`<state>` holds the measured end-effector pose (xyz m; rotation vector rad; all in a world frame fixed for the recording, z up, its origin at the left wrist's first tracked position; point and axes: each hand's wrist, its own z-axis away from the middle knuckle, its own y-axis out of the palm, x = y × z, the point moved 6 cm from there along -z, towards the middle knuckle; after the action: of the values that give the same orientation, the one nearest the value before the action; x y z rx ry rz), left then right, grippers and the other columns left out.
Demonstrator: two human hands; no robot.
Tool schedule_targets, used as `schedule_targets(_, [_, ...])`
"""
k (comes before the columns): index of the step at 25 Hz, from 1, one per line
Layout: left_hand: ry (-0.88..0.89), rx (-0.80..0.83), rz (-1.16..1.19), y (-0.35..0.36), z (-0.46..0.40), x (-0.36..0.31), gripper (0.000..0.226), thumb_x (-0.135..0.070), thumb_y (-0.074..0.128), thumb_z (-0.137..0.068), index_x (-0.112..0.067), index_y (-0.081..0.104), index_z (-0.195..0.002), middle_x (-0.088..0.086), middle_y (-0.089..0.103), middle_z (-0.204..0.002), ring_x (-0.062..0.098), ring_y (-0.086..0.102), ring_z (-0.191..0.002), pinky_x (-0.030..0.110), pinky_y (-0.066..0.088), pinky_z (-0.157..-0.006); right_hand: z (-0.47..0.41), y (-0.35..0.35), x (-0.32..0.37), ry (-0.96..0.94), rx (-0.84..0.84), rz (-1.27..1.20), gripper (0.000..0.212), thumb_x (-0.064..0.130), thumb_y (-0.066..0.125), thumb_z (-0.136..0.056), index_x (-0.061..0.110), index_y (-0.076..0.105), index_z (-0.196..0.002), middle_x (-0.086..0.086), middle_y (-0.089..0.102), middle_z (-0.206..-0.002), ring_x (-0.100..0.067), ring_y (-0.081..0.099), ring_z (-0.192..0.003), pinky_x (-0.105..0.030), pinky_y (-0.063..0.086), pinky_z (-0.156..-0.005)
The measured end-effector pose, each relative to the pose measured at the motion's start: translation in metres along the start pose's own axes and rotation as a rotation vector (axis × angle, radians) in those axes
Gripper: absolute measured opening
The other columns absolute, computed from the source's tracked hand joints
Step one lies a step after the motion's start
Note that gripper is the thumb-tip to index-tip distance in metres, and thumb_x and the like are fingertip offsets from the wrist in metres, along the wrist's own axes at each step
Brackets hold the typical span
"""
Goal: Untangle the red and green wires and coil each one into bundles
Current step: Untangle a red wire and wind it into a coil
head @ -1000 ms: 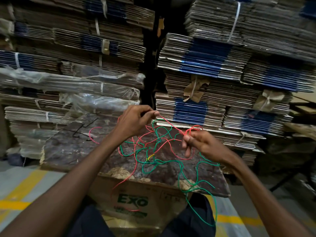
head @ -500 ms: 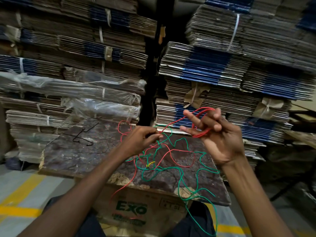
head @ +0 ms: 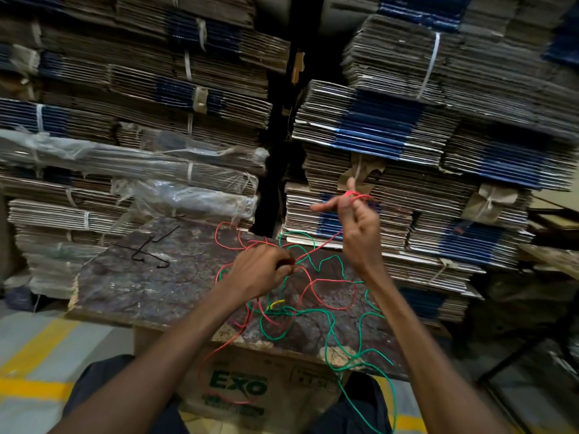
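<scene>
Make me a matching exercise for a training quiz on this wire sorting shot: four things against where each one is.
Things:
1. red wire
2. green wire
3. black wire
4. EXO box

Places:
A. under the board
B. alone on the board's left part
C. stretched between both hands
D. trailing off the board's near edge, right of the box

Pairs: 1-C, 2-D, 3-B, 4-A

Warehouse: stacked flattened cardboard bundles [head: 391,130]
</scene>
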<state>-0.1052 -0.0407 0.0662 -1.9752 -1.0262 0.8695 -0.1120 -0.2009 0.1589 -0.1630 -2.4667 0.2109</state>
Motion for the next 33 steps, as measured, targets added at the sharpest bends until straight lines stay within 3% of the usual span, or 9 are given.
schedule_targets(3, [-0.031,-0.042,0.003,-0.003,0.007,0.000,0.031,-0.055,0.057,-0.087,-0.035,0.061,-0.110,-0.005,0.069,-0.108,0.024,0.062,-0.108,0.035,0.048,-0.075,0.005,-0.003,-0.032,-0.101,0.200,0.574,0.040,0.027,0.035,-0.101,0.015,0.071,-0.088,-0.013,0.071,-0.110,-0.026,0.016,-0.149,-0.057,0.002,-0.119])
schedule_targets(6, [-0.022,-0.085,0.059,-0.010,0.010,0.006,0.026,-0.032,0.068,-0.083,-0.031,0.061,-0.108,-0.011,0.067,-0.108,0.016,0.061,-0.107,0.032,0.047,-0.075,0.011,-0.007,-0.051,-0.144,0.375,0.994,0.052,0.035,0.024,-0.095,0.011,0.069,-0.087,-0.022,0.070,-0.103,-0.036,0.021,-0.146,-0.058,-0.015,-0.113])
schedule_targets(12, [-0.038,-0.168,0.032,-0.031,0.012,0.022,0.030,-0.051,0.074,-0.075,-0.028,0.059,-0.087,-0.012,0.064,-0.084,0.013,0.061,-0.086,0.029,0.043,-0.061,0.024,-0.017,-0.034,-0.399,0.512,1.253,0.017,0.018,0.059,-0.089,0.007,0.067,-0.079,-0.016,0.072,-0.077,-0.045,0.044,-0.131,-0.064,-0.010,-0.112])
schedule_targets(18, [0.046,0.051,-0.030,-0.023,0.009,0.042,0.044,-0.055,0.078,-0.068,-0.032,0.063,-0.102,-0.011,0.064,-0.106,0.013,0.057,-0.103,0.036,0.052,-0.076,0.007,-0.047,-0.027,-0.406,0.379,1.337,0.028,0.021,0.042,-0.086,0.008,0.064,-0.076,-0.017,0.073,-0.079,-0.042,0.056,-0.122,-0.046,-0.017,-0.113])
schedule_targets(22, [-0.071,-0.013,0.666,-0.015,0.013,0.057,0.040,-0.005,0.079,-0.076,-0.013,0.067,-0.114,0.006,0.071,-0.110,0.011,0.067,-0.094,0.027,0.055,-0.086,0.002,-0.061,-0.042,-0.214,0.372,1.341,0.009,0.005,0.057,-0.089,0.004,0.066,-0.088,-0.024,0.071,-0.096,-0.040,0.049,-0.130,-0.061,-0.013,-0.113])
schedule_targets(24, [-0.193,-0.072,0.898,-0.016,0.016,0.067,0.031,0.005,0.072,-0.080,-0.009,0.069,-0.108,0.014,0.071,-0.101,0.016,0.067,-0.086,0.023,0.055,-0.076,0.002,-0.071,-0.047,-0.132,0.358,1.357,0.009,0.003,0.060,-0.087,0.005,0.068,-0.092,-0.026,0.070,-0.102,-0.039,0.048,-0.132,-0.066,-0.009,-0.112])
schedule_targets(26, [-0.283,-0.132,0.840,-0.019,0.019,0.082,0.023,0.004,0.069,-0.083,-0.016,0.073,-0.093,0.014,0.072,-0.088,0.023,0.066,-0.078,0.026,0.055,-0.064,0.003,-0.081,-0.049,-0.088,0.329,1.359,0.011,0.001,0.060,-0.086,0.005,0.069,-0.092,-0.025,0.070,-0.102,-0.039,0.047,-0.132,-0.067,-0.008,-0.112])
schedule_targets(28, [-0.332,-0.174,0.717,-0.022,0.021,0.095,0.023,0.003,0.070,-0.082,-0.017,0.074,-0.092,0.009,0.074,-0.087,0.020,0.068,-0.078,0.037,0.060,-0.070,0.005,-0.089,-0.051,-0.078,0.305,1.350,0.012,0.000,0.060,-0.086,0.006,0.069,-0.090,-0.024,0.070,-0.100,-0.039,0.047,-0.132,-0.068,-0.007,-0.112])
schedule_targets(33, [-0.435,-0.045,0.102,-0.026,0.028,0.096,0.043,-0.030,0.073,-0.082,-0.025,0.064,-0.124,0.009,0.068,-0.121,0.028,0.062,-0.114,0.036,0.049,-0.091,0.007,-0.092,-0.053,-0.063,0.253,1.268,0.016,0.002,0.053,-0.091,0.007,0.067,-0.085,-0.020,0.071,-0.091,-0.039,0.055,-0.122,-0.066,-0.012,-0.111])
